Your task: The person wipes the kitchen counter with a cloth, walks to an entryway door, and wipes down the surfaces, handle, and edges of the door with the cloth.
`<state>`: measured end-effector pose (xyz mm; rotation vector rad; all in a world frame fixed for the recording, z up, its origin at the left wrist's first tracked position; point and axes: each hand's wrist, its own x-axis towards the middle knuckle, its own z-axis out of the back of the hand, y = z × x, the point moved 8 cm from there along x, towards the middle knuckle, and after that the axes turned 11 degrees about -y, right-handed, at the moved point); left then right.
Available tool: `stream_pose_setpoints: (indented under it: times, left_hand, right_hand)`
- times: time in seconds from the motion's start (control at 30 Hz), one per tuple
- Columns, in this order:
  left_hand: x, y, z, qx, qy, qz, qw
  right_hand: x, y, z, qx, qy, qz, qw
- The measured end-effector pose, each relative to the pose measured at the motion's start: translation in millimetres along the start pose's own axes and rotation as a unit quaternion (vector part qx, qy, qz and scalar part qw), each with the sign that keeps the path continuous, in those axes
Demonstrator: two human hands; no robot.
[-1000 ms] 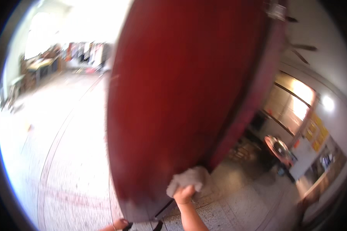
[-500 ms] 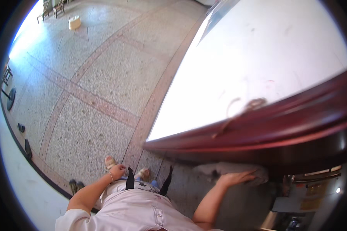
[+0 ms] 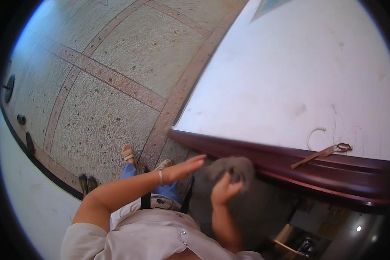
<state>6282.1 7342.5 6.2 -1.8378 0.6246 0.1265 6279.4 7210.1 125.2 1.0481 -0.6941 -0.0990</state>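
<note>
My right hand (image 3: 225,189) is closed on a bunched grey-brown cloth (image 3: 242,168), held up close to the dark red wooden edge (image 3: 255,158) of a large white surface. My left hand (image 3: 183,169), with a bracelet at its wrist, reaches across my front. Its fingers are stretched out and hold nothing, a short way left of the cloth. On the white surface (image 3: 273,95), beside the wooden edge, lie a brown strap (image 3: 318,155) and a pale curved hook-like piece (image 3: 313,137).
Patterned stone floor (image 3: 95,121) with pinkish bands spreads to the left. Dark shoes (image 3: 87,183) stand by a white wall (image 3: 30,195) at the lower left, and a round dark base (image 3: 9,89) is farther up. Shiny items (image 3: 305,245) sit at the lower right.
My right hand has brought the cloth leftward and up, now more bunched. My left hand has risen and moved right, toward the cloth. The view has shifted, showing the strap more plainly.
</note>
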Motion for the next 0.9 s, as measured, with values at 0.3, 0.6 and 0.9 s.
stream_pose_setpoints:
  times: [0.3, 0.6, 0.9]
  left_hand:
    - [-7, 62, 12, -0.644, 0.097, 0.183, 0.736]
    - [43, 5, 28, 0.042, -0.135, -0.239, 0.961]
    - [22, -104, -43, 0.25, -0.176, -0.329, 0.893]
  right_hand:
    - [-10, 70, -22, -0.151, 0.429, 0.034, 0.89]
    - [129, 171, 95, -0.306, -0.217, 0.473, 0.797]
    - [112, 145, 92, -0.453, -0.186, 0.591, 0.641]
